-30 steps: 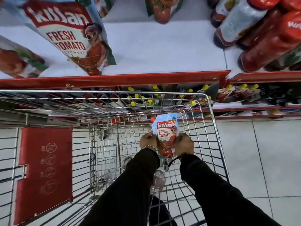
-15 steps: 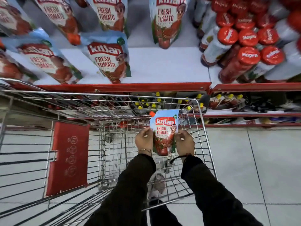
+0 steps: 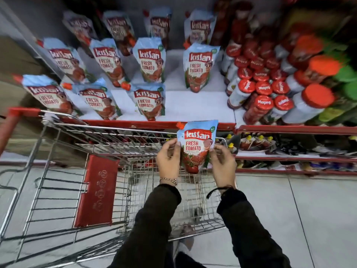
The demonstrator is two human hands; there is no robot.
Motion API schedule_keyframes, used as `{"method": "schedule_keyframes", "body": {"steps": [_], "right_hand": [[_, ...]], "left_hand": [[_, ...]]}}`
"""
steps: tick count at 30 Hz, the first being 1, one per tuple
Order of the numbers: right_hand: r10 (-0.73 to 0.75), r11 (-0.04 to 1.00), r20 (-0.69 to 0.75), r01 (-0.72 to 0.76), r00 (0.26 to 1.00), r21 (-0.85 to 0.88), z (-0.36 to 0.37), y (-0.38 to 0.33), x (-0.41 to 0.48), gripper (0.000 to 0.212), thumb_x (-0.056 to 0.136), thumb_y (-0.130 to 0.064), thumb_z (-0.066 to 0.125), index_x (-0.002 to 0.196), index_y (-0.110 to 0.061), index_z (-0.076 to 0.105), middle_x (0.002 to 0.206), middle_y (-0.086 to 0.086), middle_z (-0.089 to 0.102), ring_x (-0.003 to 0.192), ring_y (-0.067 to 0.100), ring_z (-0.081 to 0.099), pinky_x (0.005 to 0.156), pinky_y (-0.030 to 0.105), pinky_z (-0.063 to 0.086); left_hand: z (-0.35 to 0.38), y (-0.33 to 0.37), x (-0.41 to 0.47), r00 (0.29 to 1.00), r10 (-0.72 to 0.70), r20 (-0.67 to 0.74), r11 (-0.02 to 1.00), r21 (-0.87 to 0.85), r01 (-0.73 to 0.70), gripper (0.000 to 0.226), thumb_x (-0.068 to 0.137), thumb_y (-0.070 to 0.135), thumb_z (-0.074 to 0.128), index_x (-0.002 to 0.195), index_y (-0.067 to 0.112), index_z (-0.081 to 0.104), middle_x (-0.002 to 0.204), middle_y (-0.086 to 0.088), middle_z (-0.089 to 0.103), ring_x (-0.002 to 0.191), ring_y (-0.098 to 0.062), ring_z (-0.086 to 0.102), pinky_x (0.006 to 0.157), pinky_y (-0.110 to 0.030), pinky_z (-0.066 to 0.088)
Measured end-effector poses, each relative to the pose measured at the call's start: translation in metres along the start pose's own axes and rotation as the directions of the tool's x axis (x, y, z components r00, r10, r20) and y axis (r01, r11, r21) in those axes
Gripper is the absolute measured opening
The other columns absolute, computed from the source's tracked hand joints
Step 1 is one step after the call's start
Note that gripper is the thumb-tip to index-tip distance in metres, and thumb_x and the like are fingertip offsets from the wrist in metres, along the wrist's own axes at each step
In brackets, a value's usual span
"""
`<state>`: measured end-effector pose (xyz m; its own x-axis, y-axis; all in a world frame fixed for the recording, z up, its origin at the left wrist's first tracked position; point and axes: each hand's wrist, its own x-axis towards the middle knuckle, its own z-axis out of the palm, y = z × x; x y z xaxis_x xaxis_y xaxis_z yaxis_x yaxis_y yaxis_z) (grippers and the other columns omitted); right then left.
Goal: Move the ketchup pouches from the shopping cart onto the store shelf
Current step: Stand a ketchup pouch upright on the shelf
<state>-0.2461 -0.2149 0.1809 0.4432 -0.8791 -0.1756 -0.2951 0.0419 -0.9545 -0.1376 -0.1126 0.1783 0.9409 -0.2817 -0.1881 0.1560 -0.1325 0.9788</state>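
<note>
Holding the ketchup pouch (image 3: 197,146) upright, both hands pinch it by its side edges above the front end of the shopping cart (image 3: 108,136), just short of the red lip of the store shelf (image 3: 193,105). The left hand (image 3: 169,161) closes thumb and fingers on the left seam; the right hand (image 3: 223,164) does the same on the right seam. This two-sided pinch probably keeps the soft pack flat, label forward and spout corner up, so it can be set down on its base without folding.

The label faces the wearer, matching the pouches on the shelf (image 3: 149,60), which stand in loose rows with labels outward. A bare white patch lies directly ahead of the held pack, between the front-row pouch (image 3: 149,102) and the red-capped bottles (image 3: 264,102) to the right. That gap is the likely landing spot, since it continues the front row.

The visible part of the cart basket shows no further pouches, though its near end is hidden by the black sleeves (image 3: 154,219). The task therefore appears close to completion.

Next action, as judged: lift over the red lip, lower until the base bears weight, then release both seams together. Uneven release may tip the pack into its neighbour.
</note>
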Motion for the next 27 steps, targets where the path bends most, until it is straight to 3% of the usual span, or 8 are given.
{"method": "schedule_keyframes", "body": {"steps": [3,9,12,15,17,20,24,27], "right_hand": [[-0.094,0.995,0.012,0.094,0.996,0.015,-0.009,-0.023,0.013,0.009,0.096,-0.019,0.061,0.102,-0.02,0.068,0.102,-0.004,0.071,0.098,0.015,0.068,0.084,0.03,0.056],[-0.174,0.982,0.008,0.173,0.985,0.074,-0.014,-0.063,0.05,0.004,0.095,-0.024,0.063,0.097,-0.027,0.066,0.097,-0.001,0.072,0.097,0.025,0.07,0.089,0.053,0.058],[-0.207,0.974,0.003,0.206,0.978,0.092,-0.013,-0.081,0.069,0.011,0.096,-0.026,0.062,0.091,-0.036,0.064,0.1,-0.003,0.071,0.1,0.025,0.07,0.088,0.054,0.058],[-0.222,0.971,0.008,0.22,0.975,0.09,-0.011,-0.091,0.091,0.003,0.096,-0.026,0.062,0.096,-0.027,0.065,0.098,-0.008,0.069,0.102,0.026,0.068,0.089,0.052,0.058],[-0.235,0.968,0.026,0.231,0.972,0.096,-0.007,-0.094,0.104,0.003,0.097,-0.025,0.061,0.096,-0.027,0.063,0.096,-0.012,0.068,0.101,0.022,0.067,0.089,0.046,0.06],[-0.273,0.961,0.047,0.27,0.961,0.065,-0.003,-0.096,0.117,0.016,0.097,-0.02,0.06,0.091,-0.035,0.059,0.095,-0.016,0.066,0.095,0.014,0.065,0.082,0.026,0.058],[-0.272,0.961,0.082,0.275,0.959,-0.024,0.004,-0.088,0.127,0.011,0.097,-0.016,0.057,0.096,-0.026,0.055,0.093,-0.017,0.063,0.092,0.011,0.063,0.086,0.036,0.055],[-0.252,0.963,0.098,0.26,0.963,-0.072,0.009,-0.08,0.131,0.009,0.097,-0.013,0.056,0.097,-0.022,0.055,0.089,-0.017,0.063,0.089,0.008,0.063,0.086,0.037,0.055]], "left_hand": [[0.006,0.028,0.006,0.998,0.066,0.009,0.998,-0.006,-0.066,0.012,0.091,0.023,0.064,0.097,0.034,0.068,0.102,-0.002,0.073,0.095,-0.024,0.07,0.089,-0.049,0.059],[0.028,0.078,0.03,0.989,0.148,0.005,0.986,-0.081,-0.147,0.026,0.092,0.018,0.064,0.084,0.042,0.069,0.089,0.01,0.071,0.084,-0.014,0.067,0.089,-0.051,0.059],[0.042,0.096,0.047,0.98,0.197,0.01,0.978,-0.072,-0.195,0.019,0.093,0.019,0.062,0.089,0.037,0.066,0.096,0.0,0.072,0.091,-0.021,0.068,0.089,-0.054,0.058],[0.053,0.106,0.066,0.97,0.243,0.022,0.968,-0.071,-0.241,0.008,0.095,0.017,0.06,0.1,0.02,0.065,0.106,-0.012,0.071,0.1,-0.031,0.069,0.092,-0.053,0.057],[0.06,0.11,0.079,0.965,0.26,0.027,0.964,-0.056,-0.259,0.009,0.095,0.016,0.058,0.103,0.015,0.063,0.107,-0.012,0.07,0.102,-0.032,0.069,0.091,-0.047,0.058],[0.068,0.109,0.093,0.961,0.273,0.028,0.962,-0.03,-0.273,0.006,0.096,0.014,0.055,0.101,0.015,0.059,0.1,-0.005,0.066,0.094,-0.026,0.066,0.081,-0.031,0.058],[0.075,0.094,0.106,0.962,0.272,0.032,0.961,0.049,-0.273,0.012,0.098,0.009,0.051,0.106,0.002,0.057,0.1,-0.009,0.063,0.09,-0.018,0.059,0.068,-0.003,0.047],[0.076,0.084,0.111,0.962,0.27,0.033,0.958,0.092,-0.272,0.012,0.097,0.006,0.05,0.105,-0.001,0.056,0.096,-0.007,0.06,0.087,-0.018,0.057,0.063,0.003,0.043]]}}
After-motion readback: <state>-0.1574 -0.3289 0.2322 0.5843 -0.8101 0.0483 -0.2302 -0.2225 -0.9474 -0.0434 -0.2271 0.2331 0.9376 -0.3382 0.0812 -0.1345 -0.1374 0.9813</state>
